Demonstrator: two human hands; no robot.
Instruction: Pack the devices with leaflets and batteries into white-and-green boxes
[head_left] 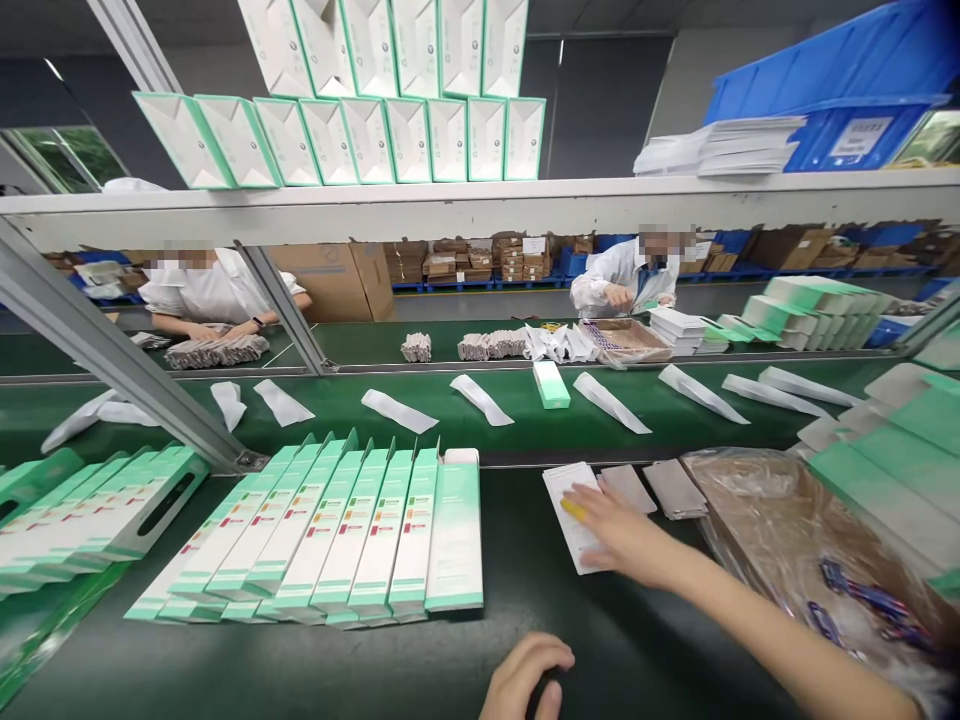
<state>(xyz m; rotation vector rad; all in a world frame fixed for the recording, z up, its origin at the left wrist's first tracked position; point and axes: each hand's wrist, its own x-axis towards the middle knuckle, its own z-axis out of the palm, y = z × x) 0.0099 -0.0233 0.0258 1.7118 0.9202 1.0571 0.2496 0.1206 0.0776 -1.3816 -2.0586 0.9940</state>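
Observation:
My right hand (622, 528) reaches across the green work surface and lies with stretched fingers on a white printed leaflet (568, 510). Something yellow covers one of its fingertips. Just beyond that hand are two small stacks of greyish folded papers (675, 488). My left hand (526, 680) is at the bottom edge, partly out of view, fingers curved and thumb apart, holding nothing. To its upper left stands a row of green and white cartons (330, 540), with one carton (456, 530) at the row's right end.
An open cardboard box (795, 540) lined with plastic holds several batteries at right. White pouches (397, 410) and a small box (551, 385) lie on the green belt (337, 400). Overhead, a shelf (585, 208) carries cartons and blue bins (817, 130). Two people work opposite.

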